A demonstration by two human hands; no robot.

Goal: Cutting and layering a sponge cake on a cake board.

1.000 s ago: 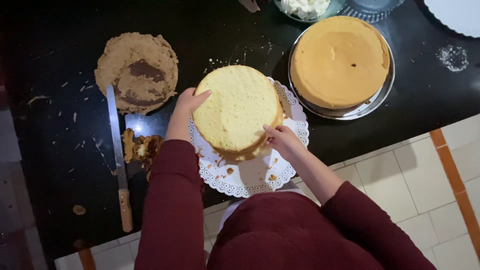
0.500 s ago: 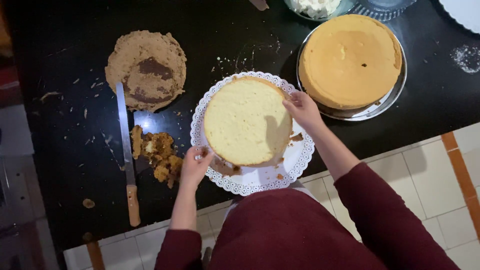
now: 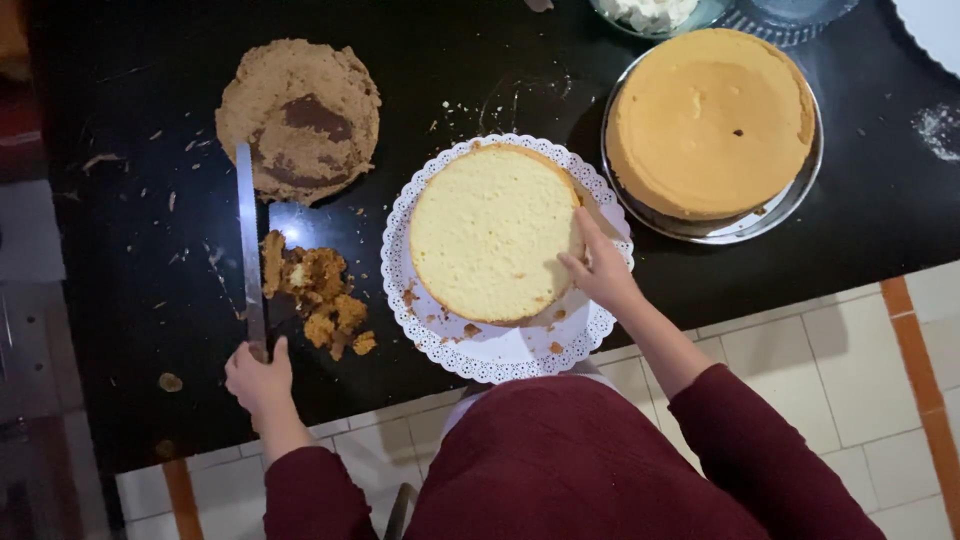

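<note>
A glossy black bench catches a bright patch of reflected light. Below it lies a pale tiled floor with orange-brown strips.

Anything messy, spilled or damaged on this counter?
Yes. A heap of torn brown cake scraps lies beside the long knife that the left hand grips, and crumbs dot the black counter and the white doily. The right hand steadies the pale cake layer, which looks intact.

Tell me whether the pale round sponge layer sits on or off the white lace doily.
On. The pale round sponge layer lies flat on the white lace doily, its scalloped edge showing all around.
</note>
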